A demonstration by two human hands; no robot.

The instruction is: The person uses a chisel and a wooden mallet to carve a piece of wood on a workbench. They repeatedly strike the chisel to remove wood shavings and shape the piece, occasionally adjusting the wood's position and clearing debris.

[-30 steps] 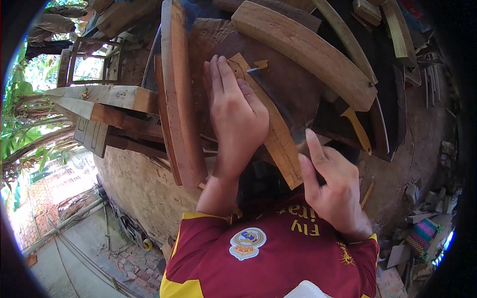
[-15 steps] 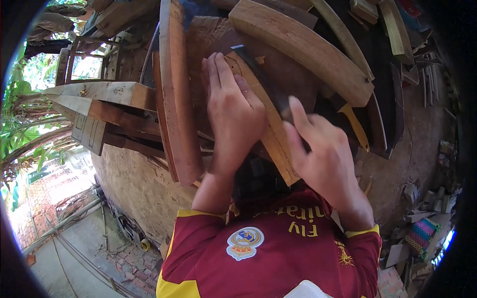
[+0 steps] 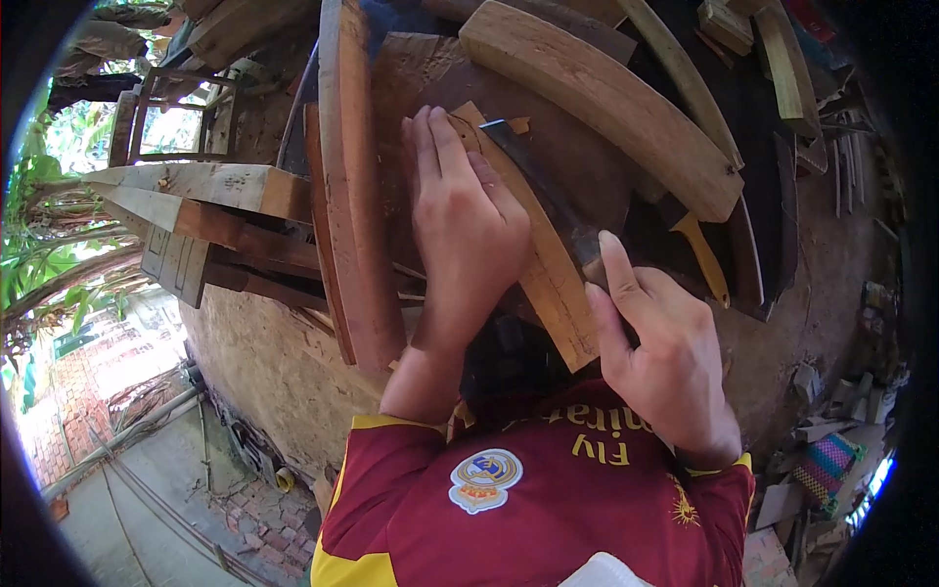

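A narrow light-brown wooden board (image 3: pixel 548 284) with dark lines on it slants from upper left toward my body. My left hand (image 3: pixel 465 210) lies along its upper left side, fingers straight and close together, with the thumb bent at the wood; it grips the board, whose left edge it partly hides. In my right hand (image 3: pixel 660 338) is a chisel (image 3: pixel 548 186), a long dark blade with a bright tip. The fingers are closed round its handle, mostly hidden. The blade lies over the board's right edge, pointing up and left. A wood shaving (image 3: pixel 520 125) shows near the tip.
A thick curved timber (image 3: pixel 606 108) lies beyond on the right, and a long upright timber (image 3: pixel 352 196) stands to the left. A yellow-handled tool (image 3: pixel 704 262) rests at right. Stacked timbers (image 3: pixel 235 196) fill the left side, and a woven colourful bag (image 3: pixel 827 468) sits lower right.
My right hand and the chisel have drawn back toward me and to the right, so the tip sits lower along the board. My left hand stays on the board.
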